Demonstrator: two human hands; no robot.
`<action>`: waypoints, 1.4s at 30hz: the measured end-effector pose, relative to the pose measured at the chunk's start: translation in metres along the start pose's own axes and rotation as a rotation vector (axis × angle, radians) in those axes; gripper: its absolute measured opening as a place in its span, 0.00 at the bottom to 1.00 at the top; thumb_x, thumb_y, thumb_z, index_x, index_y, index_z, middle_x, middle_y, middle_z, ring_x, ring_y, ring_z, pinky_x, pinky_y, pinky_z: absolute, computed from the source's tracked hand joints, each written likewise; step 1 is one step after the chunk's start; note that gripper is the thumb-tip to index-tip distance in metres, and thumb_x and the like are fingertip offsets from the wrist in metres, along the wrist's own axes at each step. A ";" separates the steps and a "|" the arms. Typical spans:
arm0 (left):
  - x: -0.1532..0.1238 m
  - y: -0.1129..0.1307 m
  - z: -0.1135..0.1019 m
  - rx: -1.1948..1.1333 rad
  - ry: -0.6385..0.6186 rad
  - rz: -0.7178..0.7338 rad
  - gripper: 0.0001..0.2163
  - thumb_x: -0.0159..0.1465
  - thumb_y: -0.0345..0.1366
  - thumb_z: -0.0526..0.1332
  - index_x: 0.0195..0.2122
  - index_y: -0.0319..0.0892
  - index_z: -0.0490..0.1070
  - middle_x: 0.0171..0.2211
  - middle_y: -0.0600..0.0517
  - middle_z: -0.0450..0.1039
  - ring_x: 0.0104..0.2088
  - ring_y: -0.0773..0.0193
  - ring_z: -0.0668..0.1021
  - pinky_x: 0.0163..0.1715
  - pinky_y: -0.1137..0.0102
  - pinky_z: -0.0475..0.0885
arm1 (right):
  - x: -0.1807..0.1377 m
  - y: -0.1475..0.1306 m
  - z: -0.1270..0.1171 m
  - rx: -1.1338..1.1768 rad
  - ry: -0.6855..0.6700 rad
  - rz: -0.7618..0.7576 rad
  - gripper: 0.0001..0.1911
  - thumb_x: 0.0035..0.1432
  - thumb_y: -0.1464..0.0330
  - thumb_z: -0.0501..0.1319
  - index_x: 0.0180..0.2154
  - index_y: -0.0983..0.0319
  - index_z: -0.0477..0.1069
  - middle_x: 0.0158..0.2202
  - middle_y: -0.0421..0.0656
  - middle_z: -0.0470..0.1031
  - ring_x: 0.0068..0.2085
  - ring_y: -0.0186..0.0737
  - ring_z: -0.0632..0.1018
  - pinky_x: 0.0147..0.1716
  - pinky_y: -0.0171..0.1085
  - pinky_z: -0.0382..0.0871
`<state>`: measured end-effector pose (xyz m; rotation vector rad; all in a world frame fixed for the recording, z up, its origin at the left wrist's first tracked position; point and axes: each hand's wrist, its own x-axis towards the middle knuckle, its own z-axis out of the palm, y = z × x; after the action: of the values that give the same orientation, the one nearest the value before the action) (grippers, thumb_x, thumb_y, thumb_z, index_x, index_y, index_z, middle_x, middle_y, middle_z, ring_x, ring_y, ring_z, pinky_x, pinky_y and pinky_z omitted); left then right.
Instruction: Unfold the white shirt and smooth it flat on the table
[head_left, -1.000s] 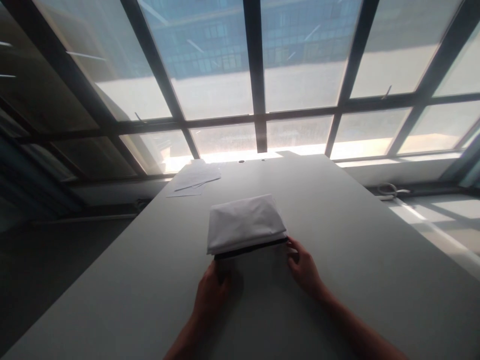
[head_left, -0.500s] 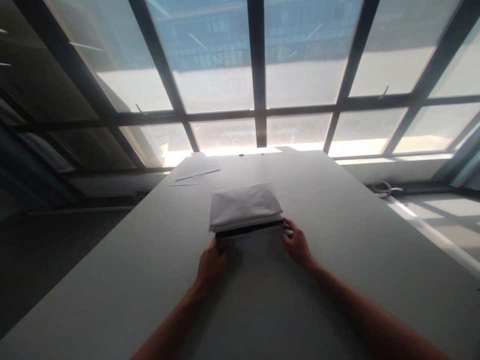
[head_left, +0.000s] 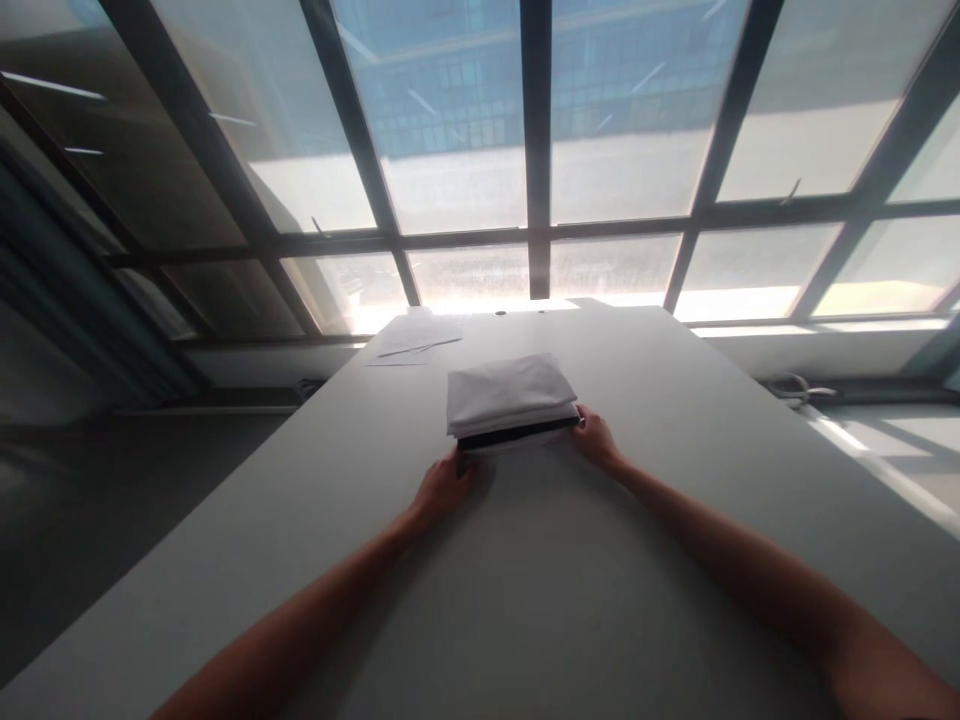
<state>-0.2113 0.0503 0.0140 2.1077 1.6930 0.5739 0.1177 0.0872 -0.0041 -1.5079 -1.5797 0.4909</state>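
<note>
- A folded white cloth stack (head_left: 511,393) with a dark bottom layer is lying mid-table (head_left: 675,560).
- Its near corners are being touched: left hand (head_left: 444,487) at 7 o'clock, right hand (head_left: 596,440) at 4 o'clock.
- Whether either hand is gripping cannot be told.
- Papers (head_left: 416,338) are lying at 11 o'clock.

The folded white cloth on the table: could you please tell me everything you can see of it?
The folded white cloth looks like soft fabric in several stacked layers, with a dark band along its near edge. It lies flat on the grey table, towards the far end, slightly skewed. The left hand touches its near left corner and the right hand its near right corner. Nothing lies on top.
</note>
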 end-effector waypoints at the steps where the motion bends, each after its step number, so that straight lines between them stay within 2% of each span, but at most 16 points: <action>1: 0.006 -0.001 0.002 0.017 0.015 -0.009 0.20 0.71 0.41 0.58 0.62 0.43 0.68 0.47 0.40 0.82 0.48 0.47 0.83 0.45 0.64 0.73 | 0.004 0.002 0.001 -0.016 -0.007 -0.008 0.17 0.62 0.68 0.56 0.48 0.63 0.78 0.42 0.49 0.83 0.39 0.43 0.79 0.38 0.33 0.68; 9: 0.079 -0.002 0.007 0.039 -0.018 0.054 0.19 0.72 0.39 0.56 0.63 0.45 0.69 0.55 0.42 0.79 0.59 0.48 0.78 0.54 0.63 0.71 | 0.053 0.010 0.001 -0.302 -0.051 0.125 0.14 0.66 0.67 0.56 0.50 0.61 0.75 0.45 0.52 0.82 0.44 0.48 0.81 0.39 0.35 0.66; 14: 0.117 0.008 0.012 0.106 0.020 0.049 0.20 0.73 0.39 0.56 0.65 0.42 0.66 0.55 0.38 0.78 0.57 0.47 0.79 0.53 0.62 0.71 | 0.078 0.005 0.008 -0.423 -0.024 0.211 0.16 0.69 0.69 0.53 0.53 0.63 0.72 0.50 0.56 0.79 0.48 0.50 0.80 0.43 0.38 0.68; 19: 0.120 0.011 0.016 0.142 0.040 0.078 0.20 0.72 0.37 0.57 0.65 0.42 0.65 0.58 0.38 0.76 0.58 0.47 0.78 0.54 0.61 0.70 | 0.082 0.006 0.010 -0.460 -0.025 0.273 0.17 0.71 0.69 0.51 0.55 0.64 0.71 0.51 0.56 0.79 0.48 0.49 0.81 0.45 0.39 0.68; 26: 0.117 0.005 0.014 0.135 0.020 0.079 0.23 0.70 0.33 0.58 0.66 0.43 0.63 0.60 0.40 0.75 0.60 0.49 0.77 0.57 0.61 0.69 | 0.082 0.013 0.007 -0.372 -0.017 0.249 0.18 0.72 0.67 0.51 0.57 0.64 0.72 0.48 0.56 0.81 0.49 0.49 0.81 0.44 0.38 0.67; 31: 0.120 -0.001 0.019 0.070 0.044 0.140 0.26 0.68 0.30 0.57 0.68 0.42 0.62 0.61 0.41 0.74 0.61 0.50 0.76 0.60 0.60 0.69 | 0.083 0.014 0.006 -0.353 -0.016 0.252 0.19 0.71 0.68 0.51 0.57 0.64 0.73 0.47 0.56 0.82 0.48 0.50 0.81 0.44 0.38 0.67; 33: 0.121 -0.004 0.017 0.025 0.148 0.120 0.29 0.67 0.29 0.57 0.70 0.40 0.60 0.64 0.40 0.71 0.64 0.49 0.72 0.63 0.59 0.67 | 0.084 0.016 0.006 -0.346 -0.016 0.252 0.19 0.71 0.68 0.51 0.58 0.64 0.72 0.47 0.56 0.82 0.48 0.51 0.81 0.43 0.38 0.67; 36: 0.124 -0.001 0.002 -0.012 0.447 0.074 0.36 0.65 0.27 0.56 0.75 0.36 0.49 0.71 0.38 0.60 0.70 0.50 0.64 0.69 0.57 0.61 | 0.085 0.017 0.008 -0.340 -0.010 0.256 0.20 0.71 0.67 0.52 0.58 0.64 0.72 0.47 0.56 0.82 0.48 0.51 0.81 0.44 0.38 0.67; 38: 0.126 0.010 -0.013 0.026 0.555 0.165 0.36 0.68 0.30 0.55 0.76 0.35 0.45 0.73 0.39 0.55 0.72 0.51 0.60 0.71 0.57 0.58 | 0.085 0.017 0.009 -0.338 -0.005 0.259 0.20 0.70 0.67 0.52 0.58 0.63 0.72 0.47 0.56 0.82 0.48 0.51 0.81 0.43 0.38 0.67; 40: 0.131 0.028 -0.025 0.128 0.483 0.338 0.34 0.71 0.36 0.57 0.76 0.39 0.47 0.74 0.42 0.55 0.74 0.51 0.57 0.72 0.57 0.55 | 0.085 0.016 0.010 -0.336 -0.003 0.263 0.20 0.70 0.67 0.53 0.58 0.63 0.73 0.47 0.55 0.82 0.48 0.50 0.81 0.43 0.38 0.68; 42: 0.141 0.051 -0.029 0.245 0.324 0.463 0.31 0.72 0.42 0.60 0.74 0.43 0.55 0.73 0.45 0.57 0.74 0.49 0.56 0.73 0.55 0.51 | 0.086 0.015 0.009 -0.335 -0.003 0.269 0.20 0.70 0.67 0.53 0.58 0.63 0.73 0.48 0.55 0.82 0.48 0.50 0.81 0.43 0.38 0.68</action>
<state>-0.1573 0.1786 0.0769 2.7367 1.4878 0.9244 0.1293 0.1734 0.0059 -1.9905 -1.5219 0.3894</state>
